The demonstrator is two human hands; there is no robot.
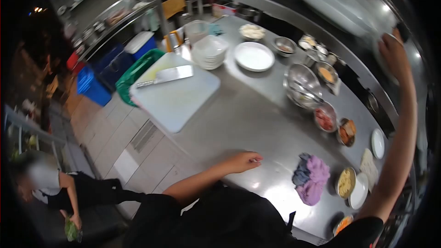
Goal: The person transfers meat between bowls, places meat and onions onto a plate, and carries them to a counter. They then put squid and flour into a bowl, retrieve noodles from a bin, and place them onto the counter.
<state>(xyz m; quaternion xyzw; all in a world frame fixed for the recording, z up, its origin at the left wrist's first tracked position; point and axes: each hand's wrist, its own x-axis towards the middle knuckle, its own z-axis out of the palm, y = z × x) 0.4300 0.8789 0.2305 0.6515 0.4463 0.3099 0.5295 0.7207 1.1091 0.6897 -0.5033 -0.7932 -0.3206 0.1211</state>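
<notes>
My left hand (243,161) hovers low over the steel counter (229,119), its fingers curled in with nothing visible in them. Purple and grey cloths (314,177) lie bunched up to the right of it. My right hand (394,55) is raised to the overhead steel shelf at the far right. Its fingers are closed at the shelf, near a pale dish-like shape, but what they grip is hidden.
A cleaver (172,76) lies on a white cutting board (183,105). Stacked bowls (210,53), a white plate (254,57), steel mixing bowls (303,80) and several food containers line the counter's back and right. A person (69,193) holding leafy greens stands lower left.
</notes>
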